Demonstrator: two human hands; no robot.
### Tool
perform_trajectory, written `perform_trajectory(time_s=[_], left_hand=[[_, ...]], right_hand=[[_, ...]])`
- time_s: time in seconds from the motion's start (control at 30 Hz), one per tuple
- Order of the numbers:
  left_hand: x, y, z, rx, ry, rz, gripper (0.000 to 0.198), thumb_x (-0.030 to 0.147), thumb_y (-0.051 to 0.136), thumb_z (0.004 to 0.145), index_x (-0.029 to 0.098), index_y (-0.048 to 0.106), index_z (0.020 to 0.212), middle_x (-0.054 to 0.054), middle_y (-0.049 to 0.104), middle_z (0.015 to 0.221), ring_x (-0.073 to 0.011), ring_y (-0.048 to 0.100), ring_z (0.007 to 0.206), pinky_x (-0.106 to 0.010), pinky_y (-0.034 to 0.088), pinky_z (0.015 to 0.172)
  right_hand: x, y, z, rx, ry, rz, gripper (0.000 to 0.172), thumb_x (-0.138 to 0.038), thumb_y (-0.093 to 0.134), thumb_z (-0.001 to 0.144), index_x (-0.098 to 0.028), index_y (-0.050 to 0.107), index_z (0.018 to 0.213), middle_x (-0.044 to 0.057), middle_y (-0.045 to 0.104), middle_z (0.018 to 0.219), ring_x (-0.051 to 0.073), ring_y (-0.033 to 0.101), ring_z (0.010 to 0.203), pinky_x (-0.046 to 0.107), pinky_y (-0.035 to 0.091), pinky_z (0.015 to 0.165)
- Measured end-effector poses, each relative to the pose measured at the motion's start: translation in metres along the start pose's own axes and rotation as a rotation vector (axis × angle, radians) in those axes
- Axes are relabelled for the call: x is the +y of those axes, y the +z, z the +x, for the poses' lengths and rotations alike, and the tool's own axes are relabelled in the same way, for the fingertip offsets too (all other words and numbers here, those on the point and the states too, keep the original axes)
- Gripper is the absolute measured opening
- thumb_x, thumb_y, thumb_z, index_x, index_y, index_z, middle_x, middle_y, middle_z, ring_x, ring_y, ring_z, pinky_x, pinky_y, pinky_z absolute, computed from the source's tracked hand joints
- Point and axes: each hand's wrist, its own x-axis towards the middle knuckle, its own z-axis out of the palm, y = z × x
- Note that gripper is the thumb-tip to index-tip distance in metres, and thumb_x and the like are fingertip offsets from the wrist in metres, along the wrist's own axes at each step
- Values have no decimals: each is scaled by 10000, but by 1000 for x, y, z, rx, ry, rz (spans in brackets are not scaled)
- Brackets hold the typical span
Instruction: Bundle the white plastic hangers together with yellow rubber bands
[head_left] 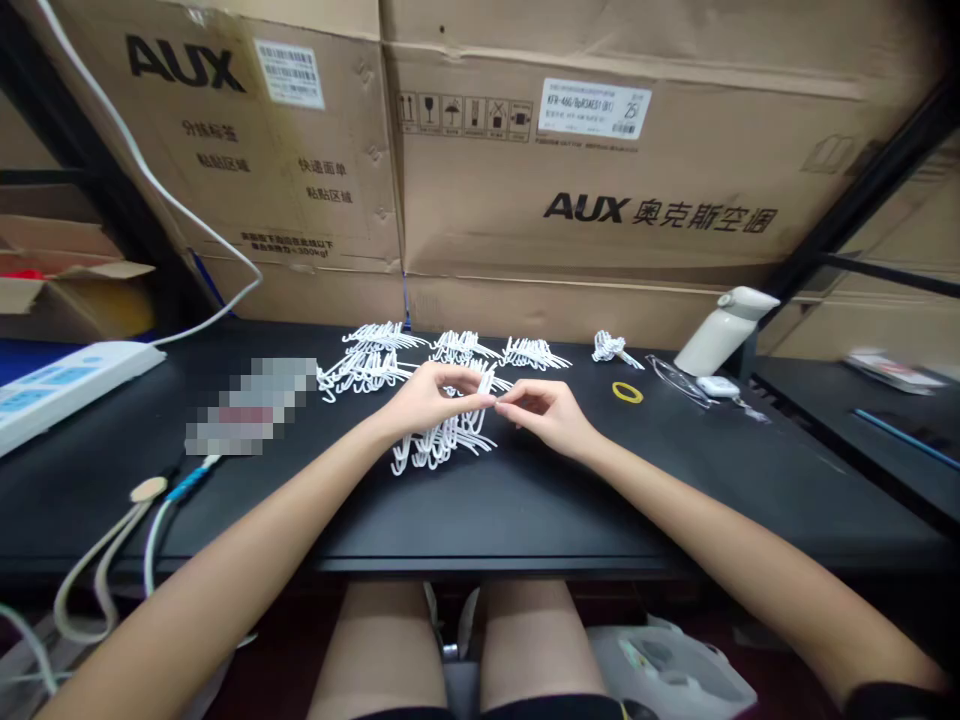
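White hooks with curved ends [448, 440] lie in a loose group on the black table, partly under my left hand [429, 402]. Its thumb and fingers close around a few white hooks [486, 384] held upright just above that group. My right hand [546, 412] meets the left thumb tip, finger and thumb pinched together. Whatever is in that pinch is too small to make out. Behind my hands lie more groups of hooks [375, 370], some partly hidden by the left hand. Farther right, a bunched cluster of hooks [611, 347] lies apart.
Yellow rubber bands [627, 393] lie right of my hands, near glasses [679, 382], a white earphone case [718, 387] and a white bottle [724, 330]. At left are a blurred-out device [259, 405] on a cable and a power strip [71, 385]. Large cartons [480, 230] stand behind.
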Motion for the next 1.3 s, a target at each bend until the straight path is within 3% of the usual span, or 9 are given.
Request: perform_trajectory(time_s=[0.23, 0.43, 0.5, 0.63, 0.73, 0.9, 1.3], left_hand=[[-2, 2, -2, -5, -97, -182, 454, 392, 791, 630, 116, 703, 979, -113, 740, 879, -250, 704, 830, -386, 558, 805], [4, 2, -2, -82, -84, -189, 336, 411, 738, 699, 143, 704, 898, -83, 735, 834, -215, 697, 805, -314, 545, 720], [6, 0, -1, -18, -109, -196, 344, 439, 718, 716, 143, 701, 890, -88, 734, 830, -212, 696, 811, -282, 525, 669], [8, -6, 3, 221, -182, -248, 374, 484, 703, 723, 144, 692, 878, -92, 735, 853, -211, 690, 874, -265, 504, 692], [8, -8, 5, 270, -219, -308, 391, 498, 706, 712, 156, 690, 900, -84, 736, 879, -204, 687, 879, -278, 500, 729], [10, -4, 2, 170, -223, -231, 391, 520, 703, 700, 169, 697, 872, -82, 734, 883, -200, 671, 867, -248, 459, 647], [10, -1, 1, -2, -228, -180, 384, 529, 626, 770, 169, 689, 886, -69, 722, 865, -145, 639, 730, -215, 417, 557]], right_hand=[[-5, 3, -1, 32, -1, 9, 279, -429, 689, 765, -151, 680, 767, 35, 643, 705, 118, 544, 559, 255, 466, 537], [-7, 4, -2, 49, -27, -2, 270, -422, 668, 787, -153, 688, 797, 32, 635, 705, 107, 525, 537, 245, 447, 513], [-4, 4, 0, 103, -28, 40, 296, -447, 612, 828, -159, 677, 833, 33, 641, 725, 107, 530, 545, 247, 465, 525], [2, 3, 1, 233, -11, 72, 317, -466, 562, 857, -164, 621, 779, 18, 610, 666, 102, 517, 504, 244, 461, 500], [4, 5, 0, 128, -3, -65, 248, -395, 616, 830, -160, 627, 753, 11, 596, 656, 103, 509, 523, 238, 434, 509], [6, 13, -1, -175, -108, -401, 109, -227, 623, 823, -153, 692, 782, 23, 625, 712, 98, 502, 585, 237, 413, 600], [8, 12, -2, -254, -104, -425, 108, -210, 606, 835, -146, 682, 792, 9, 636, 694, 83, 482, 552, 217, 382, 587]])
